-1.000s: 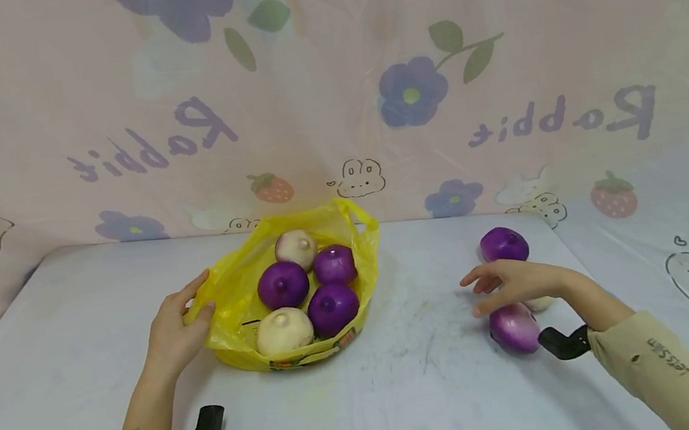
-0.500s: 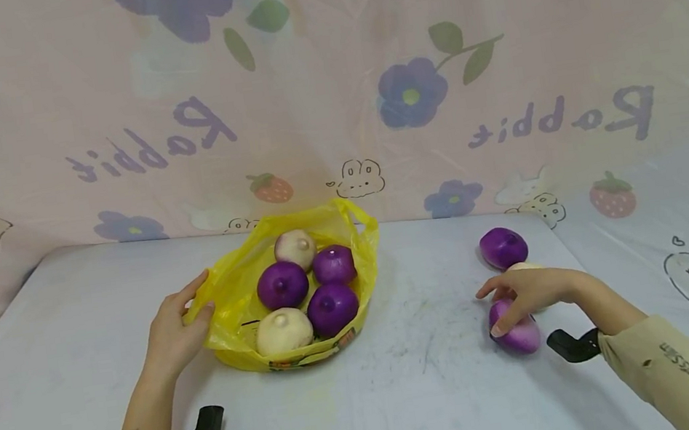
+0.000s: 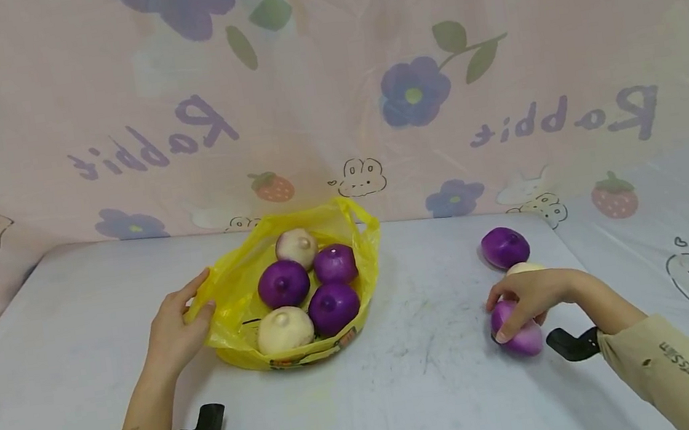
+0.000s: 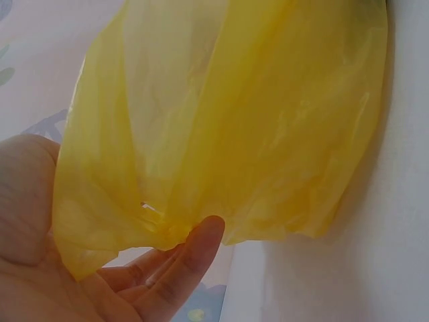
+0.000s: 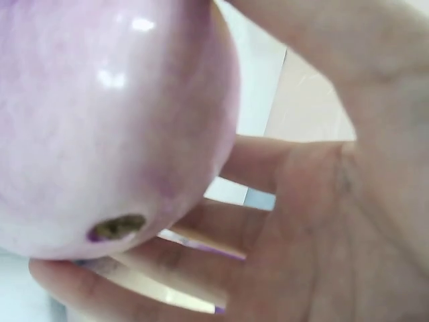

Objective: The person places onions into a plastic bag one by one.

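Your left hand pinches the yellow bag's rim, keeping it open mid-frame. Your right hand, fingers curled, grips the purple onion on the table, lower right.

Inside the yellow bag lie five onions: three purple and two white. Right of the bag, three more rest on the table: two purple, one white. Eight onions altogether.
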`<state>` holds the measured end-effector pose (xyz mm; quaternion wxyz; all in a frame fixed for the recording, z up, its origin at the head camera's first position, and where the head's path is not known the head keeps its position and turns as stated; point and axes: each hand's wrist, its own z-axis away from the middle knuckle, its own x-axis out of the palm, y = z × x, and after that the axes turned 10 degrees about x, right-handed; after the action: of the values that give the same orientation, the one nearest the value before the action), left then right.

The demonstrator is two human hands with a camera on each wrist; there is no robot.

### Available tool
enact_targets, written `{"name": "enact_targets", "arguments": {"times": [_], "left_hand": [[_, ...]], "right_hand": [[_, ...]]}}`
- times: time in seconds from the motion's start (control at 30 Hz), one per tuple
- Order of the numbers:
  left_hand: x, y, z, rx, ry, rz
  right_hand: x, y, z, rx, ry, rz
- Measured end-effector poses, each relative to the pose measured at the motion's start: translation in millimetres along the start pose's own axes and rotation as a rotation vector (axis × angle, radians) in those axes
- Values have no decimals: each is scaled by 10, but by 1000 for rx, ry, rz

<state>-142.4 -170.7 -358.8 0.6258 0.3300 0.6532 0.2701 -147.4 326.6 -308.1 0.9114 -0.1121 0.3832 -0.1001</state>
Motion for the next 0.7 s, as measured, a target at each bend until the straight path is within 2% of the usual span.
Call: {"name": "enact_targets", "arguments": {"times": [0.17,0.43,0.57,0.7], "left_hand": [[5,5,-4,-8,-1,-6],[5,11,2,2,6,-5],[6,13,3,-9,0,-1],[7,19,2,-14,-6,-1]], "right_hand": [[-28,-45,-20,-52,43,21],[-55,-52,-132,-224,186,-9],[-29,-56,-196,-259,228,-73],[20,-63,-265,-301,227,-182]]}}
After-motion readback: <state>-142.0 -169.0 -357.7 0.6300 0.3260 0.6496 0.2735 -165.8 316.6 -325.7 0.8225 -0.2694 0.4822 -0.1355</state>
